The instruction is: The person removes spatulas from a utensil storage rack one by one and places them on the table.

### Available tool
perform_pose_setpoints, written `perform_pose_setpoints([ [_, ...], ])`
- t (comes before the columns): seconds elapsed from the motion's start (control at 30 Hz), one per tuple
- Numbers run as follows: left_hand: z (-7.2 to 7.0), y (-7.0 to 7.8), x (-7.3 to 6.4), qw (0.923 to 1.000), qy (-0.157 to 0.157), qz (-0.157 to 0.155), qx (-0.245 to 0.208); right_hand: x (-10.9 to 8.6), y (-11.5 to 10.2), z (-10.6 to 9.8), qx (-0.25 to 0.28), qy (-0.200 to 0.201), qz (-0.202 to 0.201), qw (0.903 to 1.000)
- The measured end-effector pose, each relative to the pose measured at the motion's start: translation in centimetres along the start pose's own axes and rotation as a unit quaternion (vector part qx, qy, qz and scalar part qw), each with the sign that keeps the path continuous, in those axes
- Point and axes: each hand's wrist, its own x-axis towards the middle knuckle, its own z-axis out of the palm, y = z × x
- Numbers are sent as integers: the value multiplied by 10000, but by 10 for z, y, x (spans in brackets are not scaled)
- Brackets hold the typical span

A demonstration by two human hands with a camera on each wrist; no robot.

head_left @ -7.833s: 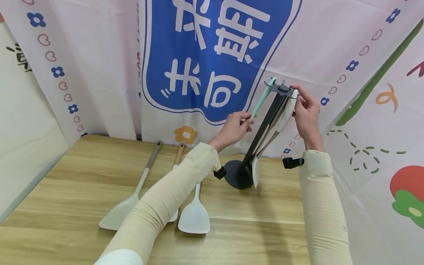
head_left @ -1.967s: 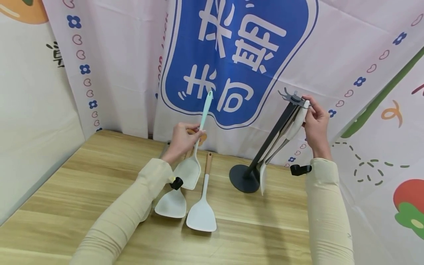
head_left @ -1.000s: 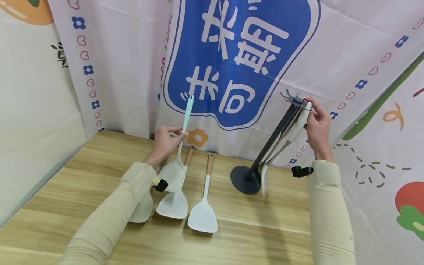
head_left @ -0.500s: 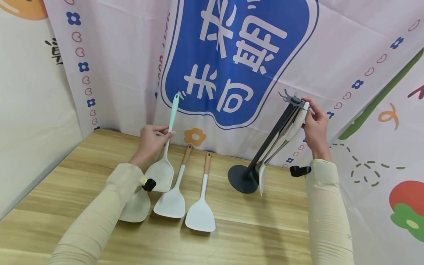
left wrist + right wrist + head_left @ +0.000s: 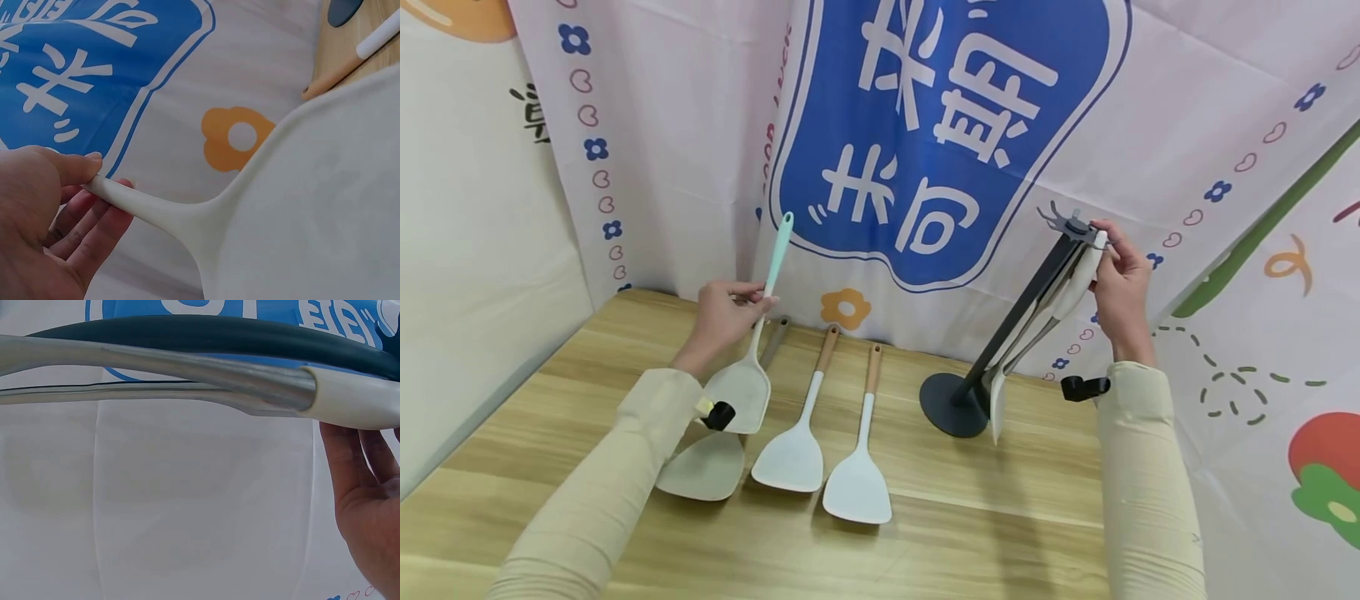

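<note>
My left hand (image 5: 722,321) pinches a spatula (image 5: 779,254) with a mint handle and pale blade, holding it upright at the left. Its blade overlaps a grey spatula (image 5: 706,471) on the table. In the left wrist view my thumb and fingers grip the thin neck just above the wide blade (image 5: 312,194). My right hand (image 5: 1125,292) holds the top of a black utensil stand (image 5: 1011,333), beside its hook ring. A white-handled utensil (image 5: 1082,275) hangs there against my fingers, metal shaft (image 5: 250,378) showing, with another shaft behind it.
Two white spatulas with wooden handles, one left (image 5: 792,457) and one right (image 5: 857,490), lie side by side on the wooden table (image 5: 970,533). The stand's round base (image 5: 951,408) sits near the back edge. A printed curtain (image 5: 895,275) hangs behind.
The mint-handled spatula came off the stand's hooks and travelled left in my left hand, past the wooden-handled spatulas to above the grey one. My right hand stays at the stand's top.
</note>
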Motion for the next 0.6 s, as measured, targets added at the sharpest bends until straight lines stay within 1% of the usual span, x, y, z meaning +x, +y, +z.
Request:
perform_pose_setpoints([
  [0.2, -13, -4, -2, 9998, -104, -168, 34, 0, 1, 2, 39, -9, -50, 10000],
  [0.4, -22, -10, -6, 9994, -187, -297, -11, 1, 1, 2, 25, -34, -118, 9999],
  [0.5, -27, -13, -8, 9992, -249, -320, 51, 1, 1, 1, 27, -33, -131, 9999],
  [0.6, -32, -18, -10, 9984, -312, -402, 250, 0, 1, 1, 39, -25, -130, 9999],
])
